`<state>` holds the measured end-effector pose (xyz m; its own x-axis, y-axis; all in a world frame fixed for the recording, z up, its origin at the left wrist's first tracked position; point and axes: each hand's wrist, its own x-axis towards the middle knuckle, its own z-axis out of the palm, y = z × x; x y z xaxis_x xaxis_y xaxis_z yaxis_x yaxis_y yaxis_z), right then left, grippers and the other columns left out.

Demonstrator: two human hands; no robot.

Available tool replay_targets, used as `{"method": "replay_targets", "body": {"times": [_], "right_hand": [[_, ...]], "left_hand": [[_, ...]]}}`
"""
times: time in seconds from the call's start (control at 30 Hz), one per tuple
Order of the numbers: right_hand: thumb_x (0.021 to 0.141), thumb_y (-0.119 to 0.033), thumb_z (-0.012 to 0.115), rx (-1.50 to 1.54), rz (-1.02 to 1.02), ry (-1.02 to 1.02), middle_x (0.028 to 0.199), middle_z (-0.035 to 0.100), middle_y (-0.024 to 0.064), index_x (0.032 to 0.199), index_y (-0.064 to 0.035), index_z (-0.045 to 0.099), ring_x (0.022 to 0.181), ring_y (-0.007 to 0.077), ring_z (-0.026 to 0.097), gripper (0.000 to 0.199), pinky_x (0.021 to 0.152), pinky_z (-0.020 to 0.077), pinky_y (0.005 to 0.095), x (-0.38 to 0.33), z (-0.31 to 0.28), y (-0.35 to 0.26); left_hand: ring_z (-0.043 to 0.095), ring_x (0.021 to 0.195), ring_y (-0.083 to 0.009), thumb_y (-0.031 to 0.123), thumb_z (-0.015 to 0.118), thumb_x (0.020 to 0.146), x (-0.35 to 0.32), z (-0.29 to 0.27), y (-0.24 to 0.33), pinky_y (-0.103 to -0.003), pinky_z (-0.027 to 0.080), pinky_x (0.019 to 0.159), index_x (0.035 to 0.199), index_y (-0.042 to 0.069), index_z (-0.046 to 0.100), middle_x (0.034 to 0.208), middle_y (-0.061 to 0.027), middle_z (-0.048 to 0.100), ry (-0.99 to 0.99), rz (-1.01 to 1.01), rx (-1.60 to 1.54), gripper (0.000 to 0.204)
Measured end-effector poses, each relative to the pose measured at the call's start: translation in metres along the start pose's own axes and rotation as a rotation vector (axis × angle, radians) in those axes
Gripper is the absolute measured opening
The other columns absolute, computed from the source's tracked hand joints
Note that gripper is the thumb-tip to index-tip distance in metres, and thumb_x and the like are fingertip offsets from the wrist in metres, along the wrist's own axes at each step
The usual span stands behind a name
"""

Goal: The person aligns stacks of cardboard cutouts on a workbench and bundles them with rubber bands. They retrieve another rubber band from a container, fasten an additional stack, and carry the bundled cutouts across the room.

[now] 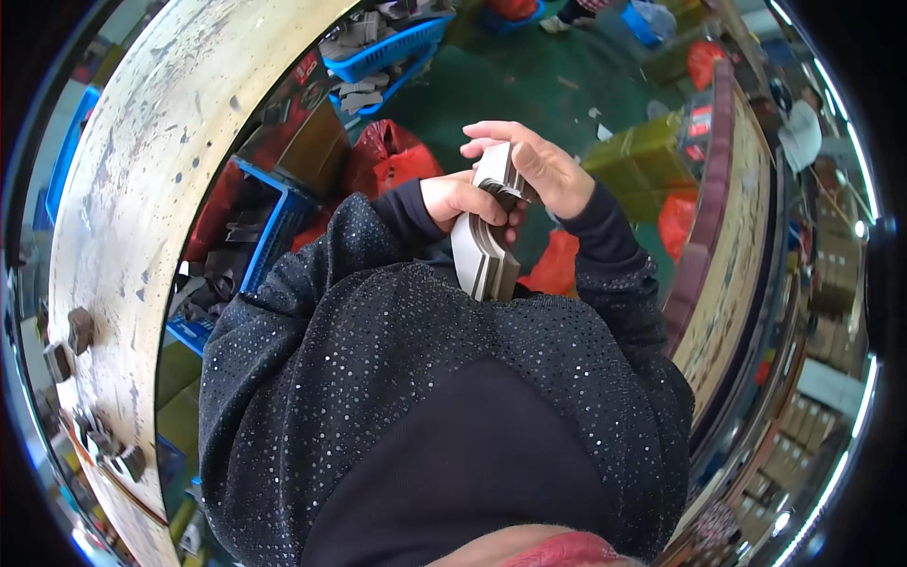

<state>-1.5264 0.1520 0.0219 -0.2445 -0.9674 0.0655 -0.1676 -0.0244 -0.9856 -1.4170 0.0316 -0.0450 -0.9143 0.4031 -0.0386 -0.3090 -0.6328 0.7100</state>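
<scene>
In front of my chest is a stack of thin, curved grey-white pieces [477, 253], layered together and bent in a wavy shape. My left hand [461, 200] is closed around the middle of it, with the thumb across the near face and fingertips showing on the right side. At the stack's far end, my right hand [551, 178] has its fingers stretched out past the tip, and its thumb lies against the side of the layers. What the pieces are made of cannot be told.
To the left curves a worn, pale tabletop [123, 189] with a few small dark blocks [80, 331]. Blue baskets [392, 52] of grey pieces stand on the green floor. Red plastic bags [389, 161] and yellow-green boxes [633, 161] lie around. A long bench edge [704, 217] runs along the right.
</scene>
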Motion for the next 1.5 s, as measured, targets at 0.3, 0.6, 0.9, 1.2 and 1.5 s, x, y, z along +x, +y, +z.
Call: {"method": "replay_targets", "body": {"times": [0.3, 0.6, 0.9, 1.2, 1.5], "right_hand": [[0.094, -0.050, 0.041, 0.256, 0.044, -0.281, 0.100, 0.062, 0.0096, 0.120, -0.0022, 0.051, 0.094, 0.0140, 0.057, 0.055, 0.084, 0.0450, 0.0276, 0.083, -0.158, 0.026], [0.078, -0.039, 0.068, -0.739, -0.889, -0.216, 0.096, 0.061, 0.0173, 0.107, -0.0005, 0.058, 0.087, 0.0331, 0.061, 0.049, 0.074, 0.0509, 0.0357, 0.195, -0.185, 0.018], [0.078, -0.031, 0.069, -0.447, -1.091, -0.241, 0.076, 0.061, 0.0118, 0.091, -0.0042, 0.058, 0.063, 0.0293, 0.061, 0.032, 0.054, 0.0505, 0.0331, 0.339, -0.191, 0.052], [0.080, -0.016, 0.067, -0.334, -0.547, -0.340, 0.097, 0.061, 0.0143, 0.101, -0.0021, 0.062, 0.084, 0.0249, 0.062, 0.026, 0.077, 0.0496, 0.0335, 0.549, -0.266, 0.091], [0.080, -0.035, 0.057, -0.996, -0.641, -0.379, 0.101, 0.067, 0.0037, 0.100, -0.0209, 0.067, 0.096, 0.0260, 0.061, 0.026, 0.085, 0.0443, 0.0436, 0.739, -0.229, 0.123]], "left_hand": [[0.060, 0.075, -0.0219, 0.006, 0.059, 0.074, 0.128, -0.025, 0.043, -0.035, 0.052, 0.069, 0.092, 0.000, 0.055, 0.081, -0.0101, 0.059, 0.212, 0.278, -0.148, 0.020], [0.061, 0.072, -0.0176, 0.011, 0.060, 0.077, 0.147, -0.103, 0.104, -0.030, 0.051, 0.067, 0.087, 0.000, 0.060, 0.079, -0.0067, 0.061, 0.483, 0.405, -0.024, 0.015], [0.059, 0.078, -0.0165, 0.012, 0.058, 0.078, 0.141, -0.145, 0.192, -0.027, 0.048, 0.072, 0.090, 0.001, 0.062, 0.083, -0.0081, 0.061, 0.823, 0.582, 0.228, 0.017], [0.051, 0.079, -0.0176, -0.001, 0.050, 0.078, 0.148, -0.168, 0.228, -0.032, 0.044, 0.075, 0.099, 0.001, 0.049, 0.084, -0.0058, 0.050, 1.379, 1.236, -0.150, 0.021], [0.051, 0.078, -0.0179, -0.002, 0.051, 0.082, 0.191, -0.129, 0.225, -0.032, 0.044, 0.072, 0.095, 0.003, 0.050, 0.083, -0.0059, 0.050, 1.733, 1.567, -0.334, 0.014]]}}
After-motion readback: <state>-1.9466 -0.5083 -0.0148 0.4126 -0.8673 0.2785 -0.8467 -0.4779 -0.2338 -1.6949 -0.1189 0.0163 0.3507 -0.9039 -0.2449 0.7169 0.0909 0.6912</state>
